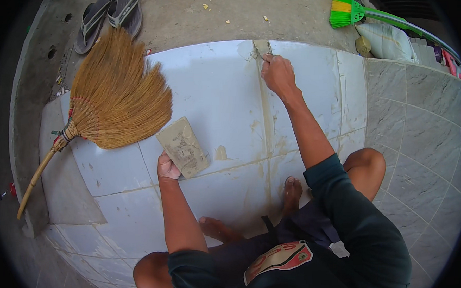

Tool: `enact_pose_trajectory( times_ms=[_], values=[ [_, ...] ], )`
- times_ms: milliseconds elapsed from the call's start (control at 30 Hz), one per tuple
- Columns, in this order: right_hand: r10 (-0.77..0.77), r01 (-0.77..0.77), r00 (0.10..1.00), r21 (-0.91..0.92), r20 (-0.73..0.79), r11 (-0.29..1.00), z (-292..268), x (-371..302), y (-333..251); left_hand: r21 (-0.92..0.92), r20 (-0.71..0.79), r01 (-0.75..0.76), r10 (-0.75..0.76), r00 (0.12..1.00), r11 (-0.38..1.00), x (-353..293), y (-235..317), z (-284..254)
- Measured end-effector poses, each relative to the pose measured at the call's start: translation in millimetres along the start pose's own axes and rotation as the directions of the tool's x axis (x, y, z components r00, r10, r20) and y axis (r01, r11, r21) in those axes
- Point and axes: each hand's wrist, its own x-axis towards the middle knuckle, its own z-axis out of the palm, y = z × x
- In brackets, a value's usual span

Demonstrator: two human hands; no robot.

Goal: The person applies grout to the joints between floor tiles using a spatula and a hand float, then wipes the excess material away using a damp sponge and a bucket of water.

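My left hand [167, 166] is closed on the near left edge of a flat rectangular board [183, 148], whose top is smeared with grey-beige grout. Beneath it lie white floor tiles [207, 93] with beige joints and smears. Stretched out to the far edge of the tiles, my right hand [279, 74] grips what looks like a small putty knife [262, 48]. Its flat end rests over the far end of a long grout joint [266, 121]; the handle is mostly hidden by my fingers.
A straw broom [115, 92] lies across the tiles at left, beside grey flip-flops [124, 14]. Bare concrete [182, 21] runs beyond the tiles. Far right are a green brush [346, 10], a white sack [387, 42] and grey marbled tiles [422, 113]. My bare feet [292, 190] are close by.
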Motion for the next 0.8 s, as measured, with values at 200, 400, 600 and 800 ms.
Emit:
enact_pose_trajectory(
  times_ms=[200,400,600,800],
  values=[
    [-0.017,0.019,0.998,0.043,-0.056,0.999,14.4,4.8,8.8,-0.008,-0.036,-0.057,0.057,0.998,0.998,1.4,0.6,-1.0],
    [0.036,-0.03,0.998,0.101,-0.052,0.994,2.4,-11.8,6.4,-0.004,-0.106,-0.077,0.076,0.991,0.997,-1.6,0.7,-0.5],
    [0.056,-0.056,0.998,-0.012,-0.004,0.998,0.7,33.5,-2.2,-0.023,0.029,0.002,-0.001,1.0,1.0,0.5,0.9,-4.4],
    [-0.003,0.004,0.999,0.015,-0.045,1.0,11.8,1.6,16.5,0.035,-0.054,-0.047,0.048,0.997,0.998,0.2,1.6,-7.0]
  ],
)
